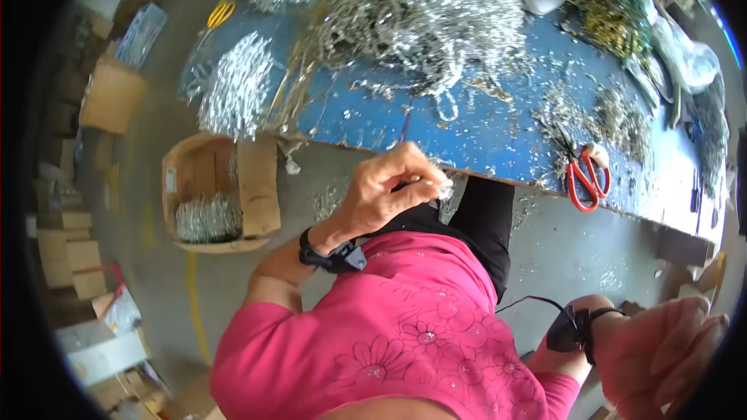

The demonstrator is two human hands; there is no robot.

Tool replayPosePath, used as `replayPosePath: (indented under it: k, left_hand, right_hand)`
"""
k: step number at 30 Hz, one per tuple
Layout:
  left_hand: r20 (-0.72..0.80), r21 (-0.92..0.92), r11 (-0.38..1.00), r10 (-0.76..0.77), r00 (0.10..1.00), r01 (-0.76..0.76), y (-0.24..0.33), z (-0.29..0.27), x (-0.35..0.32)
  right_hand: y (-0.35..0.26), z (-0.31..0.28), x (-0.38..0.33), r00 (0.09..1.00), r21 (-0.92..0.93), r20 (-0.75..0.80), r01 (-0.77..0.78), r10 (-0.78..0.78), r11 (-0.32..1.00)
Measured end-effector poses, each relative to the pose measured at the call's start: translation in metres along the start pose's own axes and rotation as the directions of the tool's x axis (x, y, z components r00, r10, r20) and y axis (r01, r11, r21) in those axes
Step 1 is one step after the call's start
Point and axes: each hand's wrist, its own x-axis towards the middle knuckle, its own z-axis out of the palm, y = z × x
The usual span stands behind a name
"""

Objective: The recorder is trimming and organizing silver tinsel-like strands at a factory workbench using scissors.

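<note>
My left hand [389, 185] is above my lap, just in front of the blue table's near edge. Its thumb and fingers pinch a small whitish, shiny bit [445, 188], too small to name. My right hand [661, 354] is raised at the lower right, away from the table. Its fingers look curled and are blurred; what they hold, if anything, cannot be made out. Beyond the left hand a large heap of silver tinsel [436, 12] lies on the table [350, 113]. Red-handled scissors [587, 179] rest at the table's near edge, right of the left hand.
Silver tinsel bundles [237, 85] lie on the table's left, near yellow-handled scissors [220, 15]. Gold-green tinsel [595, 8] and a clear plastic bag [689, 58] are at the right. An open cardboard box [261, 187] with tinsel stands on the floor. More cartons [85, 257] line the left.
</note>
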Motion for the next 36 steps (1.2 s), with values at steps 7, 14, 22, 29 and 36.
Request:
replayPosePath:
  k: [7, 14, 22, 29, 36]
  left_hand:
    - [-0.053, -0.003, 0.994, -0.109, 0.993, 0.109, 0.001, 0.006, -0.018]
    - [-0.046, 0.210, 0.977, -0.022, 0.999, 0.031, 0.010, 0.023, -0.020]
    - [-0.077, 0.238, 0.970, -0.036, 0.996, 0.053, 0.009, 0.023, -0.026]
    - [-0.119, 0.119, 0.992, -0.028, 0.993, 0.043, 0.004, 0.017, -0.024]
    - [-0.143, 0.135, 0.986, -0.073, 0.987, 0.093, 0.005, 0.015, -0.027]
  right_hand:
    - [-0.022, -0.011, -0.004, 0.996, 0.112, 0.010, -0.090, 0.090, 0.990]
    - [-0.015, -0.015, -0.003, 0.989, 0.390, 0.024, -0.146, 0.148, 0.909]
    - [-0.004, -0.018, -0.003, 0.991, 0.389, 0.097, -0.121, 0.090, 0.913]
    - [0.051, -0.055, -0.009, 0.980, 0.410, 0.152, -0.183, 0.131, 0.893]
    - [0.059, -0.053, -0.027, 0.982, 0.124, 0.136, -0.151, 0.134, 0.981]
